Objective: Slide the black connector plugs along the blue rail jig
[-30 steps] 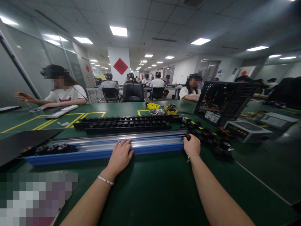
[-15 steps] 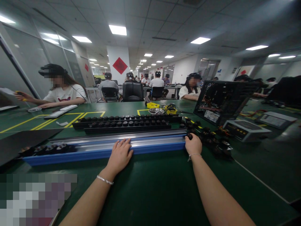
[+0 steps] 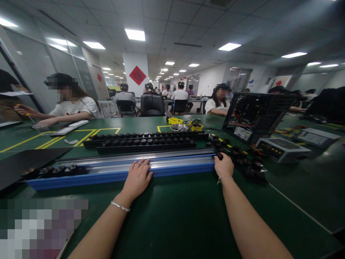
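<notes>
A long blue channel (image 3: 107,178) with a shiny metal inside lies across the green table in front of me. My left hand (image 3: 138,176) rests over its near wall, fingers stretched onto the metal. At the channel's right end, my right hand (image 3: 225,166) closes around a small black round part (image 3: 220,156), mostly covered by the fingers. Several black round parts with metal tops (image 3: 58,171) sit in the channel's left end. Behind it, two black strips (image 3: 145,142) hold rows of similar parts.
More loose black parts (image 3: 250,163) are heaped right of the channel. Beyond them stand an open computer case (image 3: 253,117) and a grey power supply (image 3: 283,149). A metal dish (image 3: 179,127) and a yellow bin (image 3: 175,121) sit farther back. Co-workers sit across the table.
My right hand has shifted slightly to the right with the black part, and the channel's right end has moved a little the same way. My left hand stays in place.
</notes>
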Demonstrator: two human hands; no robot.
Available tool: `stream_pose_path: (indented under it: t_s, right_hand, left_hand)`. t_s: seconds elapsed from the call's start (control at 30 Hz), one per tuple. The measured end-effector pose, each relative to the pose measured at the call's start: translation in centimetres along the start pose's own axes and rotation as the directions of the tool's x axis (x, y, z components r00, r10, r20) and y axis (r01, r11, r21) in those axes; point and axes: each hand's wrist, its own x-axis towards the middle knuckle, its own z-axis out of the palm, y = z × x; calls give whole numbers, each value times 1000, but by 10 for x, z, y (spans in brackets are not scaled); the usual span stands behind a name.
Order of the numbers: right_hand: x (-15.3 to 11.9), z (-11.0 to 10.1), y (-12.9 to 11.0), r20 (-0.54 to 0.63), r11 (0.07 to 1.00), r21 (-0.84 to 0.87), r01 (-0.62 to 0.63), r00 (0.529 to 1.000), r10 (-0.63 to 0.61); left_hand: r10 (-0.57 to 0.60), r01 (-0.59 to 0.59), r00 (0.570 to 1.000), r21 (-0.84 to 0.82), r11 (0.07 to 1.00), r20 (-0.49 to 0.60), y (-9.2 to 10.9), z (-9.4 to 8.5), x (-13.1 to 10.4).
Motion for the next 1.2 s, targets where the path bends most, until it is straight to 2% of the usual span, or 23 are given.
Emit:
stream_pose_path:
  t_s: [0.47,0.9,1.07,1.2]
  right_hand:
    - [0,-8,-4,-4,998,-9,-67,998,67]
    - [10,-3,12,-109,993,79,-87,990,95]
    - [16,-3,18,-97,987,98,-129,986,138]
    - [22,-2,29,-146,987,109,-116,981,132]
  left_hand:
    - [-11,11,999,6,1000,35,1,-2,1]
    - [-14,13,1000,27,1000,27,1,-1,1]
    - [-16,15,999,30,999,29,1,-1,1]
    - [-18,15,999,44,999,47,1,-2,1]
